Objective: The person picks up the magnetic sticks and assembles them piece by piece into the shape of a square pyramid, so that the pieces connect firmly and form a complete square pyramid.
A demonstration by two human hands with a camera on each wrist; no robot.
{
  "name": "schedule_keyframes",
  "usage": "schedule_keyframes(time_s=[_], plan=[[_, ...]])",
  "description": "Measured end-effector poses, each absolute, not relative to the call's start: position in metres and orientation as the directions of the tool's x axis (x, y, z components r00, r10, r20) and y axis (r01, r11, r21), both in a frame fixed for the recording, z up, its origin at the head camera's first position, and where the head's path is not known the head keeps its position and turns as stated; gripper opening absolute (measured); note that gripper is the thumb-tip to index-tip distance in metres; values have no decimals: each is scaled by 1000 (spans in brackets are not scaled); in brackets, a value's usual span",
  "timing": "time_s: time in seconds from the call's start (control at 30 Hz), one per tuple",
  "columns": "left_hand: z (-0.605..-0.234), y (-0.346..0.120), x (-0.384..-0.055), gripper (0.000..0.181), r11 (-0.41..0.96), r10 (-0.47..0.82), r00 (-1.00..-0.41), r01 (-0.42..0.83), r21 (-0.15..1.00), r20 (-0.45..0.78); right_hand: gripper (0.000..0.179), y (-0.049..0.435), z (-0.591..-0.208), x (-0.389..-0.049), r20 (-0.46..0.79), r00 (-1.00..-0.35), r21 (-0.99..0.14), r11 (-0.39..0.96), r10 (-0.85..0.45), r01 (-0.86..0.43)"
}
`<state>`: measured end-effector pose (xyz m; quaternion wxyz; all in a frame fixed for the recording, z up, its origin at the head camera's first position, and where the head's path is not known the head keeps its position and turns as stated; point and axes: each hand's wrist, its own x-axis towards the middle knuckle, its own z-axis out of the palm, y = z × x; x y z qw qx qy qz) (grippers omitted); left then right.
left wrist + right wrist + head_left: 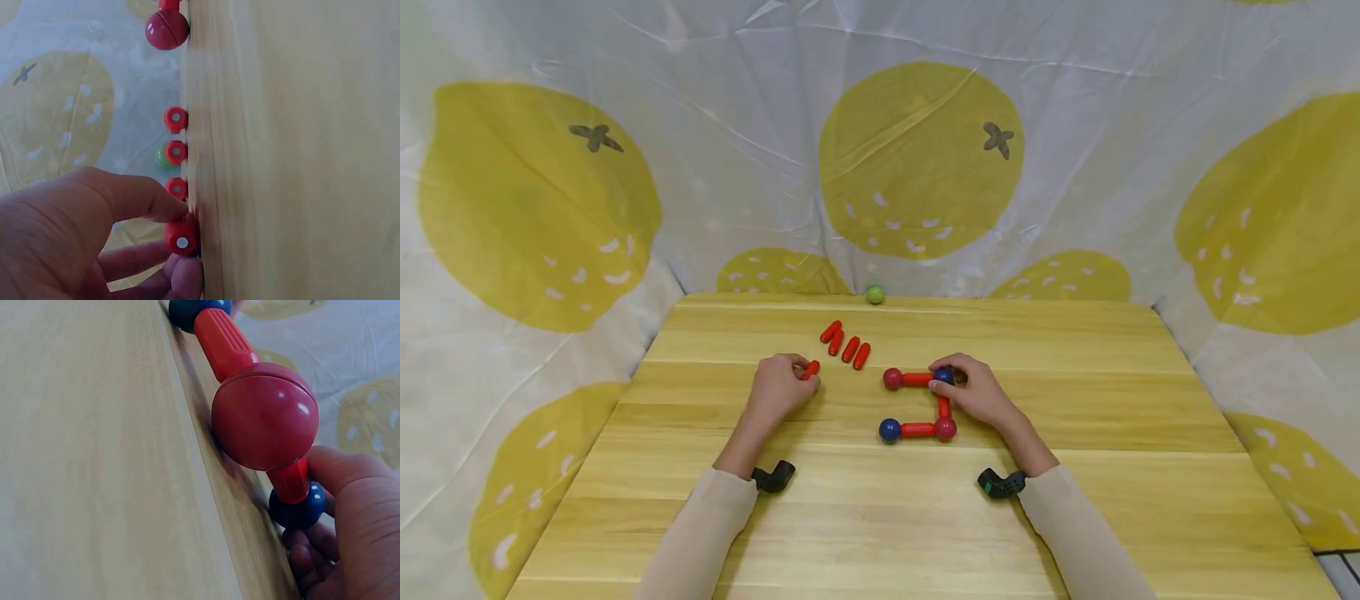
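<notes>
A short red magnetic rod (810, 371) with a silvery end is pinched between the thumb and fingers of my left hand (778, 387), low over the table. My right hand (976, 392) grips a blue ball (297, 507) at the far right corner of a joined shape. From that ball one rod (917, 379) runs left to a dark red ball (892, 379). Another rod (944, 407) comes nearer to a second dark red ball (265, 417), and a third rod (917, 430) leads left to a blue ball (890, 430). The shape's left side is a gap.
Several loose red rods (861, 356) lie slanted beyond my left hand. At the table's back edge sits a green ball (875, 295), close to a hanging cloth (760, 192) with lemon prints. The wooden table (880, 517) extends to both sides.
</notes>
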<state>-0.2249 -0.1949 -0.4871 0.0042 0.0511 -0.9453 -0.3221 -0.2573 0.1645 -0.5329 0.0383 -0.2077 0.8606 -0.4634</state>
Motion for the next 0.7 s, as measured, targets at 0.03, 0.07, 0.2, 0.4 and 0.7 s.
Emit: schedule_keyframes(time_s=[0.03, 0.07, 0.2, 0.4, 0.7], plan=[[-487, -194, -223, 30, 783, -90, -996, -80, 617, -15, 28, 165, -533, -258, 124, -911, -815, 483, -393, -320], [-487, -193, -222, 28, 774, -77, -997, -68, 629, -13, 28, 165, -533, -258, 120, -912, -815, 485, -393, -316], [-486, -186, -217, 25, 672, -15, -994, -89, 735, -107, 26, 164, -533, -257, 120, -913, -814, 488, -389, -315], [-485, -165, -214, 31, 401, 106, -944, -246, 883, -312, 25, 162, -531, -255, 134, -914, -817, 480, -382, -320], [-491, -136, -208, 36, 283, 230, -902, -296, 912, -365, 20, 159, -531, -255, 171, -915, -804, 484, -366, -345]])
